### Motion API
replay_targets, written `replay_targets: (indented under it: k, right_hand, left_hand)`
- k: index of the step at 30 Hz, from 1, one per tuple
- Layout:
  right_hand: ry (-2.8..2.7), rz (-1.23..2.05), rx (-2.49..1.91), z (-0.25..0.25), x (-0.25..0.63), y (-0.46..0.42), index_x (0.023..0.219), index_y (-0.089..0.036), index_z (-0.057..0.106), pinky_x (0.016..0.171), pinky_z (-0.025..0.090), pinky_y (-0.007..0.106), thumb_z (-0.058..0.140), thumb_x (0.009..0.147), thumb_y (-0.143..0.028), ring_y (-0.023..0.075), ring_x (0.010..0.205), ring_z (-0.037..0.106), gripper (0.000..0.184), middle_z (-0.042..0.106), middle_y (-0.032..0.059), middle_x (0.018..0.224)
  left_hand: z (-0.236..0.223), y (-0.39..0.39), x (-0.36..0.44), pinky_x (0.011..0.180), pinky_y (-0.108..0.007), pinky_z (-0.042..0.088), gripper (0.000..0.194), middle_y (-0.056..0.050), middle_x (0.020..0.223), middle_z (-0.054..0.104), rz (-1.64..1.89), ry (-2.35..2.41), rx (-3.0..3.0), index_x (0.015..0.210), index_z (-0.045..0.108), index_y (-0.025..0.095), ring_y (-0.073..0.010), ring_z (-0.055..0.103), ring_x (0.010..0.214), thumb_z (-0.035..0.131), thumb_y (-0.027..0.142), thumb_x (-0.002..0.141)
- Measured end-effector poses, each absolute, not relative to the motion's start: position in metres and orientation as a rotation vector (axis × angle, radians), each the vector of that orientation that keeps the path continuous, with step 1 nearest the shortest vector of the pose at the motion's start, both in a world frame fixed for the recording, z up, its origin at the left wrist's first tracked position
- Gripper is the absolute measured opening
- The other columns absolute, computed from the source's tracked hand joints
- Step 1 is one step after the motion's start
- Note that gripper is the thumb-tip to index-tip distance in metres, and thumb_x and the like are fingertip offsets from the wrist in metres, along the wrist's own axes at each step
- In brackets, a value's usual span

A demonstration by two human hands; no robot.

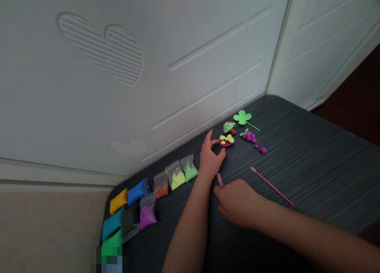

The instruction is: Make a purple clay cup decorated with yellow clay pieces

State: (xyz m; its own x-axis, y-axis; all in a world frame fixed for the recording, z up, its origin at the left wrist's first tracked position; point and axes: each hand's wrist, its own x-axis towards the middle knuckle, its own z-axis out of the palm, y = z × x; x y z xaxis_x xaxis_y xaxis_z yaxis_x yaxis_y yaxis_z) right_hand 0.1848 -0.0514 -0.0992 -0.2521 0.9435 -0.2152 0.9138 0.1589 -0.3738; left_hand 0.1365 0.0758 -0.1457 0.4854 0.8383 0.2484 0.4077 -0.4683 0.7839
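Note:
My left hand (211,156) reaches over the dark table with thumb and fingers apart. Its fingertips are at the near left edge of a purple clay piece (227,144) topped with yellow clay bits (227,138); whether they press on it I cannot tell. My right hand (237,201) is closed around a pink clay tool (219,179), whose flat end sticks out toward my left wrist. Just behind the purple piece lies a clay mushroom (228,127) with a green, dotted cap and brown stem. A purple clay grape bunch (249,136) with a green stem lies to its right.
A green clay clover (242,117) lies near the wall. Two loose purple lumps (263,150) and a second pink tool (271,185) are at right. Opened clay bags (178,178) and several coloured packets (118,201) line the table's left side. A white panelled wall (190,67) bounds the back.

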Motion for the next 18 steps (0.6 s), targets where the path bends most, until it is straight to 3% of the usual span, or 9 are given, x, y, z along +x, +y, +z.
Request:
replay_targets:
  k: [18]
  right_hand:
    - [-2.326, 0.698, -1.894, -0.1000, 0.1840, -0.0511, 0.091, -0.015, 0.055, 0.059, 0.045, 0.037, 0.040, 0.081, -0.025, 0.0262, 0.069, 0.065, 0.021, 0.067, 0.0109, 0.079]
  left_hand:
    - [-0.1484, 0.0773, 0.1368, 0.094, -0.035, 0.037, 0.068, -0.002, 0.104, 0.062, 0.813, 1.018, 2.095, 0.133, 0.029, 0.024, -0.0180, 0.053, 0.101, 0.062, 0.021, 0.074]
